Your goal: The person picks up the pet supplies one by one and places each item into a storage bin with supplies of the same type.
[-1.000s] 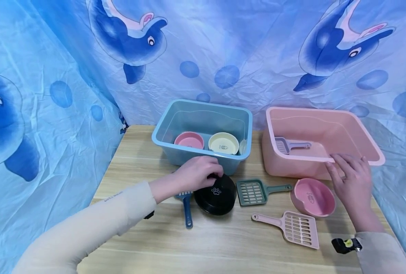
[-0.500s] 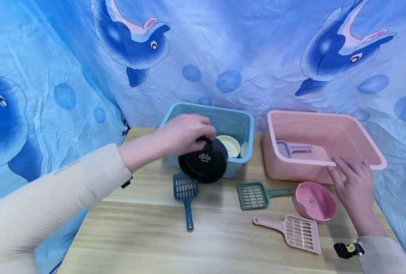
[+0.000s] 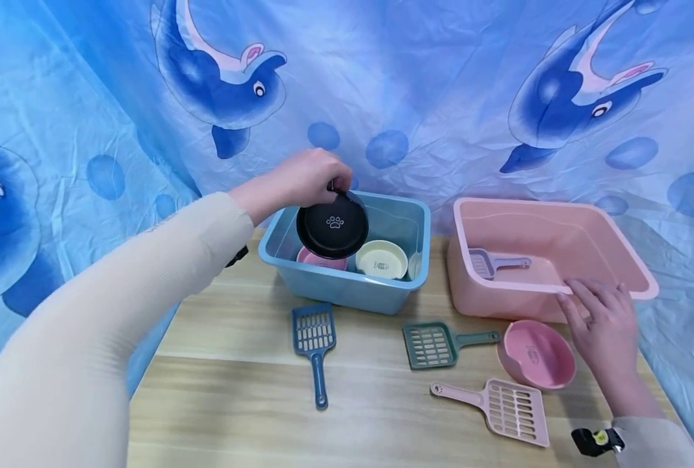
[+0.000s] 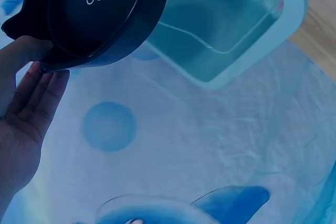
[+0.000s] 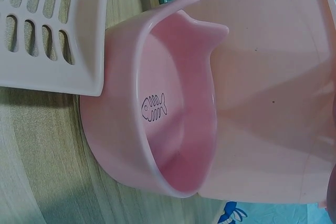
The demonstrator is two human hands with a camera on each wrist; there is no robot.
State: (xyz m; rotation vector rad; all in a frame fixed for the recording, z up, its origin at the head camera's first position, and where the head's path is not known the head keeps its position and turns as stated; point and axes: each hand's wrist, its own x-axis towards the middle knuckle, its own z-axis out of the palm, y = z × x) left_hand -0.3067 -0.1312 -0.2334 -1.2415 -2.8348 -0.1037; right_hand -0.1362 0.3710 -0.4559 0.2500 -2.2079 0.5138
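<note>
Left hand (image 3: pixel 318 177) pinches the black bowl (image 3: pixel 334 224) by its rim, grip at the bowl's 12 — left wrist view has the thumb on the inner side, fingers behind the outer. Bowl hangs tilted over the blue bin (image 3: pixel 347 296), paw print facing the head camera. Looks glossy and rigid, probably ceramic or hard plastic: likely some weight, a bit slippery, may chip if knocked. The one-edge pinch could let it swing; a deeper hold round the wall near the pointed ear should be steadier.

Right hand (image 3: pixel 604 322), between 3 and 4 o'clock from the black bowl, holds the near rim of the pink bin (image 3: pixel 499 302), thumb outside, fingers over the top; can't tell how firmly.

Blue bin holds a pink dish (image 3: pixel 321 261), partly hidden below the black bowl, and a cream bowl (image 3: pixel 381 261) at the black bowl's 4. Small purple scoop (image 3: pixel 512 262) lies inside the pink bin, toward 9.

On the wooden table (image 3: pixel 236 416): pink bowl (image 3: pixel 537 354) at the right hand's 8 — green scoop (image 3: pixel 478 338) at that bowl's 9, pink scoop (image 3: pixel 458 392) toward its 7. Blue scoop (image 3: pixel 319 383) at the black bowl's 6.
</note>
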